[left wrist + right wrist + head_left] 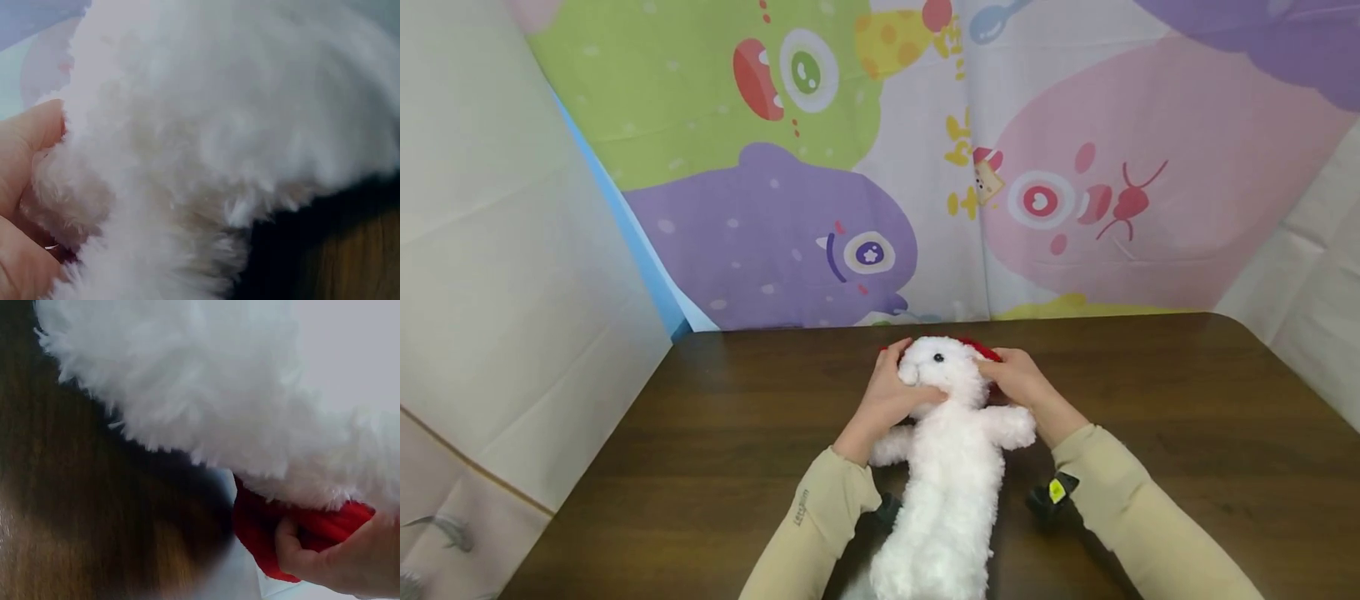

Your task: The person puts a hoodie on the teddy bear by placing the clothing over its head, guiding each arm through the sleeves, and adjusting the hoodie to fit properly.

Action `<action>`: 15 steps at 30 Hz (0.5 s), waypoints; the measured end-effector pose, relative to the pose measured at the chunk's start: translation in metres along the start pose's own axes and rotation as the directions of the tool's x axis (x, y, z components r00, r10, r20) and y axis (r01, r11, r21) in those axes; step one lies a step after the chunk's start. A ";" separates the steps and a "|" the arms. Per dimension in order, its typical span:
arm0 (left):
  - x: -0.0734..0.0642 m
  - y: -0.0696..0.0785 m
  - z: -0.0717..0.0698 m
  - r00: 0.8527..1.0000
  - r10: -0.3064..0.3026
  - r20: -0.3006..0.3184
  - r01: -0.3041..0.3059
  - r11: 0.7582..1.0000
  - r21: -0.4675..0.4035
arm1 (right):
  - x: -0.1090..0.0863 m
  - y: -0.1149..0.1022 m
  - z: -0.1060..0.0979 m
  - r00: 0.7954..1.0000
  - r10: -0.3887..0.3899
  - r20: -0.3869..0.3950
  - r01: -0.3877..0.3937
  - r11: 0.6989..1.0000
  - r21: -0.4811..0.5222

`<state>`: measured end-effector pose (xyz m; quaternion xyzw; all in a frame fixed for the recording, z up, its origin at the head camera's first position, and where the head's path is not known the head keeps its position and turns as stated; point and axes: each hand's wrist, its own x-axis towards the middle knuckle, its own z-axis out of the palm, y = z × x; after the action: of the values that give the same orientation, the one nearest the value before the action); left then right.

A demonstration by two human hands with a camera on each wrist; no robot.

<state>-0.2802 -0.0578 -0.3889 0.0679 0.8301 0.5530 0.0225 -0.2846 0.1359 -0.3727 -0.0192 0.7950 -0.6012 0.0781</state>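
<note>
A white fluffy stuffed animal (pixel 953 479) with a black eye lies on its back near the table's middle, its head toward the far edge. My left hand (pixel 889 402) grips the left side of its head, thumb across the neck and fingers round the far side. On the other side my right hand (pixel 1028 390) holds red cloth (pixel 981 348) at the head. In the right wrist view, the fingers curl into this red cloth (pixel 253 534) under the white fur. White fur fills most of the left wrist view and hides part of the left hand (pixel 22 156).
The dark wooden table (pixel 715 442) extends on both sides of the toy. Behind it hangs a curtain (pixel 917 150) with cartoon figures. Pale sheets (pixel 512 208) hang at the left and right. A dark wrist strap (pixel 1051 493) sits by the right cuff.
</note>
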 end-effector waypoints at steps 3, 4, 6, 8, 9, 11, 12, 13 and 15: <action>-0.002 0.002 0.002 1.000 0.008 -0.013 -0.007 1.000 0.010 | 0.003 0.005 0.000 0.996 -0.080 -0.049 0.073 0.988 -0.136; -0.003 0.003 0.002 1.000 0.009 -0.017 -0.008 1.000 0.014 | 0.003 0.005 0.000 0.993 -0.099 -0.059 0.089 0.985 -0.150; -0.004 0.004 0.002 1.000 0.011 -0.025 -0.010 1.000 0.021 | 0.004 0.006 0.002 0.989 -0.126 -0.079 0.111 0.979 -0.172; -0.004 0.005 0.001 1.000 0.007 -0.030 -0.006 1.000 0.025 | 0.001 0.003 0.006 0.987 -0.127 -0.097 0.109 0.979 -0.173; -0.004 0.005 0.000 1.000 0.004 -0.031 -0.004 1.000 0.025 | -0.001 0.001 0.007 0.987 -0.124 -0.105 0.103 0.977 -0.185; -0.004 0.005 0.000 0.999 0.001 -0.033 0.000 1.000 0.026 | -0.008 -0.007 0.011 0.991 -0.077 -0.113 0.051 0.975 -0.216; -0.005 0.005 0.000 0.999 0.008 -0.039 -0.007 0.999 0.031 | -0.011 -0.010 0.012 0.992 -0.067 -0.108 0.041 0.972 -0.229; -0.005 0.005 0.000 0.999 0.016 -0.047 -0.015 0.999 0.038 | -0.015 -0.014 0.013 0.993 -0.056 -0.107 0.027 0.966 -0.255; -0.006 0.005 0.000 0.997 0.039 -0.064 -0.036 0.998 0.053 | -0.021 -0.018 0.014 0.994 -0.046 -0.100 0.013 0.952 -0.306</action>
<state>-0.2738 -0.0568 -0.3840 0.0661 0.8430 0.5336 -0.0166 -0.2628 0.1197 -0.3567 -0.0110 0.8808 -0.4728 0.0228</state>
